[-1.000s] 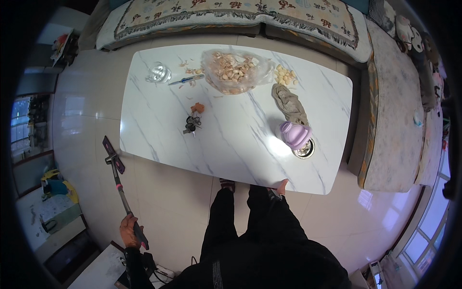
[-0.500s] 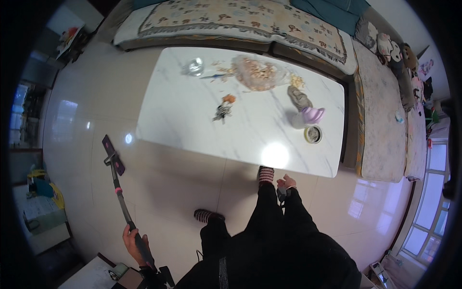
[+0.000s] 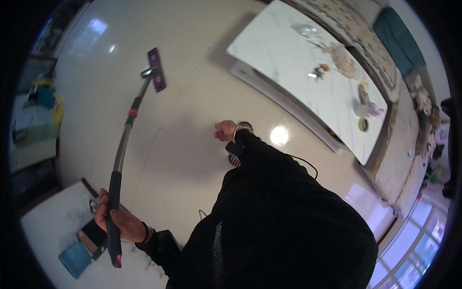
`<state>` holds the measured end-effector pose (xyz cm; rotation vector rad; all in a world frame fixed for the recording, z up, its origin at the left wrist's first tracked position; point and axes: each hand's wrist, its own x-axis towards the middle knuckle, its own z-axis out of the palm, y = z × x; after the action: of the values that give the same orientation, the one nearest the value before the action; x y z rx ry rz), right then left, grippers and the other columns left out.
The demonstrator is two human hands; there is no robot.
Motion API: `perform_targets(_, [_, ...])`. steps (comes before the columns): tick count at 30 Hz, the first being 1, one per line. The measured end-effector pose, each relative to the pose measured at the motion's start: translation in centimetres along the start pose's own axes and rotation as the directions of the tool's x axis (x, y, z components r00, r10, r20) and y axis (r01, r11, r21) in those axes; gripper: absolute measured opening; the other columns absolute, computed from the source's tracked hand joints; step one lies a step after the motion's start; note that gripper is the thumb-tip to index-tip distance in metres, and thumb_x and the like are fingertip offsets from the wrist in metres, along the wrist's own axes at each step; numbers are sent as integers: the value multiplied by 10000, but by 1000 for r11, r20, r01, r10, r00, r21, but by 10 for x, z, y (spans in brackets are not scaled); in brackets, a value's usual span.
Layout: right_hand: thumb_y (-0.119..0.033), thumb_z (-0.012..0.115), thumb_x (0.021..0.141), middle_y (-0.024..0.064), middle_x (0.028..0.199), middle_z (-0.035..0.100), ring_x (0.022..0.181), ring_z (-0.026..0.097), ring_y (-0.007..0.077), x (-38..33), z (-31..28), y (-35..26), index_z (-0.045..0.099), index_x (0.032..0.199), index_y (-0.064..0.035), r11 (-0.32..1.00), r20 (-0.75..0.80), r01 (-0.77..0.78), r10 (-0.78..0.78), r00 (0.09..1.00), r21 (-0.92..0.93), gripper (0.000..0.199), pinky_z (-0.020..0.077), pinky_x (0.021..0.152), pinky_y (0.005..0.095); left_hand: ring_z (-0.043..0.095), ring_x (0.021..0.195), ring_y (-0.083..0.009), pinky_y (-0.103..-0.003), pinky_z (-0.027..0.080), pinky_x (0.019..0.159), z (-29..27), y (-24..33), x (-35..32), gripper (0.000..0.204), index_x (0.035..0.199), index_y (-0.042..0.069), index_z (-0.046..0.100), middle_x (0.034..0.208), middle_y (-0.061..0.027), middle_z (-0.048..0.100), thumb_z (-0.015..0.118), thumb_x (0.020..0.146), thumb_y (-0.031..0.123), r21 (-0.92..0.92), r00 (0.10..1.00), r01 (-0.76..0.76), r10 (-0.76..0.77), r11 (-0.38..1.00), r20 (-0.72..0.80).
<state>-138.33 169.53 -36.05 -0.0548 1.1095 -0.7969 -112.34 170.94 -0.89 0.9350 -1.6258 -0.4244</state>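
The left hand (image 3: 115, 219) is gripping a mop (image 3: 126, 132) handle, its purple head resting far ahead on the floor (image 3: 192, 72); the right hand (image 3: 225, 130) is hanging loosely curled, holding nothing.

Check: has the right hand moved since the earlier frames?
Yes. The right hand was hidden by the legs near the white table; now it is raised over open floor, clear of it.

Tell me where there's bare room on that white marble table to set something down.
The near-left half of the marble table is bare, from its left corner to the small dark item. The far edge and right end are crowded: snack dish, purple object, tape roll. The left hand holds the mop.
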Motion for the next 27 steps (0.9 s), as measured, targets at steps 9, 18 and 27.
perform_targets(9, [-437, 557, 727, 150, 770, 522, 692, 547, 253, 73, 122, -45, 386, 947, -51, 924, 261, -212, 129, 957, 318, 476, 458, 589, 383, 456, 975, -271, -436, 309, 893, -49, 17, 41, 333, 1032, 52, 434, 1000, -88, 495, 429, 817, 307, 142, 990, -86, 101, 986, -101])
perform_targets(18, [-455, 563, 716, 171, 784, 504, 694, 544, 279, 185, 258, -133, 307, 1010, -60, 626, 301, -235, 2, 954, 743, 555, 442, 679, 449, 474, 751, -219, -376, 378, 730, -30, 23, 134, 313, 1021, 41, 408, 789, -69, 463, 461, 811, 267, -227, 976, -65, 110, 972, 190])
perform_targets(27, [-108, 550, 718, 173, 677, 523, 551, 551, 273, 233, 331, -150, 420, 847, 58, 613, 102, -53, -45, 994, 788, 247, 467, 472, 391, 402, 541, -144, -316, 347, 594, -74, -24, 183, 176, 854, 52, 428, 588, -1, 348, 440, 820, 224, -308, 984, -122, 157, 943, 90])
